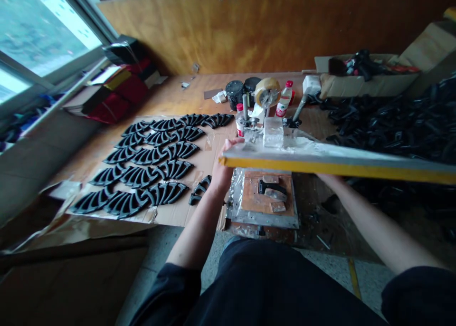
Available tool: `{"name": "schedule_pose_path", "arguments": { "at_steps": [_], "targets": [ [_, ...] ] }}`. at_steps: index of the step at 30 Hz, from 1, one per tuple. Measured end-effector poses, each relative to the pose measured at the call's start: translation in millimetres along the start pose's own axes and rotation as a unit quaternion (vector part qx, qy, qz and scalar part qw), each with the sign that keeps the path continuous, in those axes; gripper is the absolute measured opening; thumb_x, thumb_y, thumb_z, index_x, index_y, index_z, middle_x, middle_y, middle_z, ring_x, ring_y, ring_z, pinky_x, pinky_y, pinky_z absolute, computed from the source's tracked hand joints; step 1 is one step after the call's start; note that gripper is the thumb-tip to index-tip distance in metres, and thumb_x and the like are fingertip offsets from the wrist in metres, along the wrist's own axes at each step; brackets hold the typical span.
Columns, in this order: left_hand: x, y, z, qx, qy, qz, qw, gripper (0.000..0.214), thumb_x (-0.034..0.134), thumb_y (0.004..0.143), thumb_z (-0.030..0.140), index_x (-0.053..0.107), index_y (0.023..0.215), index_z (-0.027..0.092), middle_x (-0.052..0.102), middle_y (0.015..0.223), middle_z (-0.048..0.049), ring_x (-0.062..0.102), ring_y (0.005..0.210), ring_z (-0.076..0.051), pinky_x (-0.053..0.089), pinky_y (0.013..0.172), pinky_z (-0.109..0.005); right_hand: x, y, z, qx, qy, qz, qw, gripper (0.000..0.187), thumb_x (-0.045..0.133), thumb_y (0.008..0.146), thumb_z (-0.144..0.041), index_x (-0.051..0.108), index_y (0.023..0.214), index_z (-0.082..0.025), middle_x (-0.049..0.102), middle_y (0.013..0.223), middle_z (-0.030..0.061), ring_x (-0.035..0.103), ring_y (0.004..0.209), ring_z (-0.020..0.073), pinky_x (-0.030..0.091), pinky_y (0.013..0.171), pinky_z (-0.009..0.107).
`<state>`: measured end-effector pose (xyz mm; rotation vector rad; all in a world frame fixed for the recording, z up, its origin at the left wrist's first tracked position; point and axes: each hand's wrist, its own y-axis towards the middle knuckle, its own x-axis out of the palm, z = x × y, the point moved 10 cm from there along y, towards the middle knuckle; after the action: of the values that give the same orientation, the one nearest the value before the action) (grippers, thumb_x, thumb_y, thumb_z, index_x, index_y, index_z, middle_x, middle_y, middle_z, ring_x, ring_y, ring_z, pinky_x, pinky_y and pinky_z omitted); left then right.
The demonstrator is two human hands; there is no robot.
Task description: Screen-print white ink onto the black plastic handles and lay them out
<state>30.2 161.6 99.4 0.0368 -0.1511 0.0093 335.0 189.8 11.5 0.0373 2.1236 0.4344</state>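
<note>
My left hand (225, 167) grips the near left corner of a raised, yellow-edged screen-printing frame (320, 167). My right hand (329, 179) reaches to the frame's underside, its fingers hidden behind the yellow bar. Below the frame lies a foil-edged printing jig (263, 221) on a brown board, with a black curved part (272, 189) seated on it. Left of my left wrist, two black parts (200, 190) lie apart from rows of black fan-shaped plastic parts (149, 167) on flattened cardboard (178, 216).
A large heap of black parts (399, 126) lies to the right. At the back stand black ink tins (235, 93), a tape roll (267, 92), and plastic bottles (284, 99). A cardboard box (366, 84) sits back right, and red folders (117, 98) lie beneath the window (46, 31).
</note>
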Motion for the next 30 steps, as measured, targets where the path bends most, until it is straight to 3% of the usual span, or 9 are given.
{"name": "schedule_pose_path", "arguments": {
  "at_steps": [3,6,10,12,14,19,24,27,30],
  "targets": [
    [2.9,17,2,0.014,0.012,0.031,0.999,0.042,0.041,0.093,0.05,0.062,0.112,0.019,0.068,0.086,-0.0045,0.064,0.079,-0.014,0.051,0.063,-0.024,64,-40,-40,-0.039,-0.025,-0.087,0.995,0.025,0.06,0.089,-0.039,0.066,0.084,-0.016,0.066,0.086,0.0071,0.06,0.081,0.0182,0.048,0.073,0.027],
    [-1.9,4,-18,0.003,0.008,0.073,0.997,0.044,0.042,0.092,0.053,0.058,0.118,0.02,0.069,0.095,-0.0055,0.065,0.081,-0.014,0.051,0.063,-0.023,108,-64,-65,-0.037,-0.099,-0.194,0.975,0.016,0.06,0.089,-0.032,0.06,0.086,-0.016,0.065,0.098,0.0122,0.058,0.099,0.0245,0.042,0.086,0.033],
    [20.1,-60,-98,-0.187,0.034,-0.039,0.981,0.057,0.046,0.086,0.064,0.061,0.111,0.016,0.071,0.101,-0.013,0.067,0.079,-0.018,0.05,0.057,-0.024,113,-65,-77,0.032,-0.108,-0.287,0.951,0.015,0.049,0.095,-0.031,0.054,0.093,-0.018,0.065,0.087,0.0094,0.06,0.083,0.0218,0.039,0.07,0.029],
    [30.9,-101,-136,-0.286,0.027,-0.097,0.953,0.063,0.047,0.083,0.069,0.061,0.114,0.016,0.067,0.115,-0.0166,0.068,0.085,-0.023,0.051,0.056,-0.026,106,-59,-108,0.002,-0.078,-0.273,0.959,0.015,0.048,0.096,-0.032,0.053,0.092,-0.018,0.065,0.087,0.0089,0.06,0.084,0.0215,0.038,0.069,0.029],
    [22.0,-121,-152,-0.299,-0.013,-0.06,0.952,0.063,0.044,0.083,0.07,0.06,0.113,0.017,0.065,0.121,-0.0163,0.068,0.093,-0.024,0.053,0.059,-0.027,105,-56,-155,-0.068,-0.052,-0.237,0.968,0.014,0.048,0.096,-0.03,0.053,0.09,-0.018,0.064,0.088,0.0097,0.058,0.089,0.0228,0.039,0.074,0.03],
    [-88.5,-131,-164,-0.262,-0.012,0.177,0.949,0.049,0.049,0.083,0.065,0.052,0.094,0.017,0.068,0.092,-0.0086,0.069,0.073,-0.017,0.049,0.051,-0.021,152,-59,-260,-0.239,0.038,-0.249,0.938,0.017,0.047,0.097,-0.029,0.059,0.091,-0.018,0.064,0.093,0.0084,0.055,0.096,0.0224,0.041,0.084,0.032],
    [-216.5,-161,-194,-0.332,0.155,0.286,0.886,0.049,0.028,0.092,0.062,0.046,0.103,0.017,0.069,0.091,-0.009,0.067,0.063,-0.013,0.047,0.051,-0.021,240,-27,-267,-0.203,0.012,-0.337,0.919,0.027,0.046,0.097,-0.033,0.065,0.112,-0.021,0.067,0.103,0.009,0.057,0.104,0.0215,0.04,0.093,0.031],
    [-245.7,-172,-219,-0.399,0.224,0.272,0.847,0.05,0.022,0.095,0.057,0.05,0.098,0.015,0.07,0.076,-0.0105,0.066,0.057,-0.016,0.05,0.053,-0.025,284,-11,-257,-0.16,-0.03,-0.374,0.913,0.034,0.043,0.097,-0.033,0.063,0.123,-0.025,0.067,0.108,0.0102,0.059,0.106,0.0222,0.042,0.091,0.031],
    [-249.0,-164,-230,-0.409,0.243,0.258,0.841,0.049,0.028,0.094,0.055,0.055,0.094,0.015,0.069,0.066,-0.0097,0.065,0.054,-0.019,0.05,0.055,-0.028,307,-2,-254,-0.141,-0.05,-0.382,0.912,0.034,0.043,0.097,-0.036,0.067,0.118,-0.025,0.069,0.107,0.0104,0.063,0.101,0.0228,0.045,0.084,0.031]
  ]
}}
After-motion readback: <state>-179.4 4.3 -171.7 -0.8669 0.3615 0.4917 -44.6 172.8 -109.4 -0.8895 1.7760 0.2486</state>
